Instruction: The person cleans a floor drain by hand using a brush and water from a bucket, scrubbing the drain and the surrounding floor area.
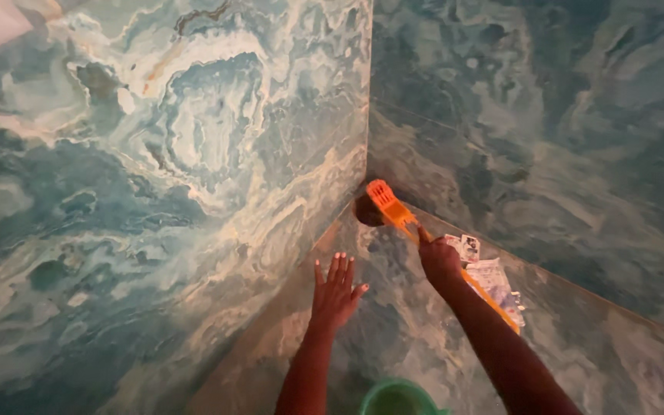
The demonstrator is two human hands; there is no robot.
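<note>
My right hand (439, 260) grips the handle of an orange scrub brush (390, 206). The brush head is pressed into the floor corner where the two blue-green marbled walls meet, next to a dark round patch (364, 212). My left hand (336, 290) rests flat on the marbled floor (416, 338), fingers spread, a little left of the brush and holding nothing. The rear part of the brush handle runs under my right forearm.
A crumpled white sachet or wrapper (493, 281) lies on the floor right behind my right hand. The rim of a green bucket (398, 396) shows at the bottom edge between my arms. Marbled walls (163, 177) close in on the left and back.
</note>
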